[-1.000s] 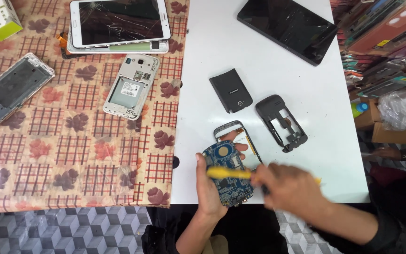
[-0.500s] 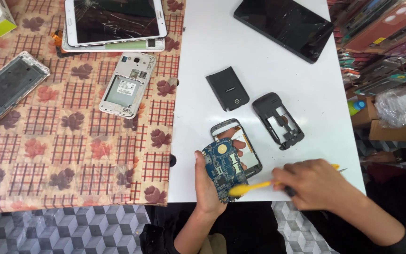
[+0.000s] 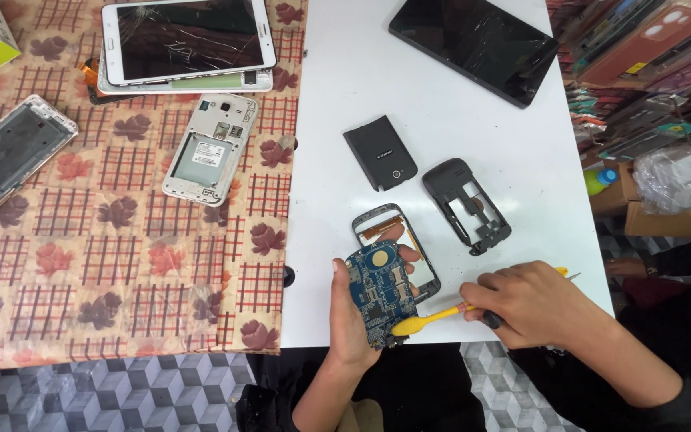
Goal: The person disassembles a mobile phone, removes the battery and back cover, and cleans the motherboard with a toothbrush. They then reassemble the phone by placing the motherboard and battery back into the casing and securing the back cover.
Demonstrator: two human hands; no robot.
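- The left hand (image 3: pixel 353 308) gripped a blue circuit board (image 3: pixel 381 292) at the white table's (image 3: pixel 345 160) near edge, fingers clamped on its sides.
- The right hand (image 3: pixel 533 302) was closed around a yellow pry tool (image 3: pixel 425 320), tip touching the board's lower edge.
- A phone frame (image 3: pixel 421 256) lay under the board.
- Beyond lay a dark mid-frame (image 3: pixel 467 206) and a back cover (image 3: pixel 380 152), apart.
- Farthest, a black tablet (image 3: pixel 473 44).

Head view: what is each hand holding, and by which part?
Left hand grips the blue circuit board by its left edge; right hand holds the yellow pry tool by its rear handle.
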